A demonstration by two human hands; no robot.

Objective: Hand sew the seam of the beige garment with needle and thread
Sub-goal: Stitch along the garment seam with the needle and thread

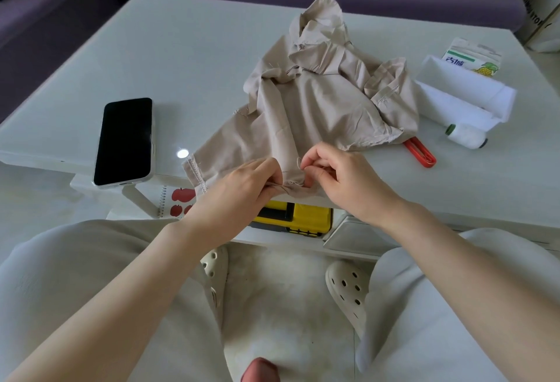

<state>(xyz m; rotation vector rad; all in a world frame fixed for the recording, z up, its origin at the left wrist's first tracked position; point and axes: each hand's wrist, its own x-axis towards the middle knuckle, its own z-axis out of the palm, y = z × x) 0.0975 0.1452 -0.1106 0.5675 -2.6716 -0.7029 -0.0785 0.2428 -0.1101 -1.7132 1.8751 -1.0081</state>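
Head view: I look down past my arms at my two hands working at the near edge of the table.
Table [194, 57]: white and glossy; everything below lies on it.
Garment [315, 103]: beige, crumpled in a heap at the table's middle, its near corner spread toward me and hanging just over the edge.
Phone [124, 140]: dark screen up, left of the garment, well apart from it.
White cloth [463, 100]: folded, right of the garment, with a printed pack at its far end.
Spool [466, 136]: white thread, on its side, just beside the white cloth.
Red tool [421, 154]: partly under the garment's right edge; I cannot tell what kind.
Left hand [242, 187]: my fingers pinched together on the garment's near seam.
Right hand [339, 175]: fingertips closed together just beside the left, at the seam; a thin thread [299, 163] loops there.
Needle: too small to make out.
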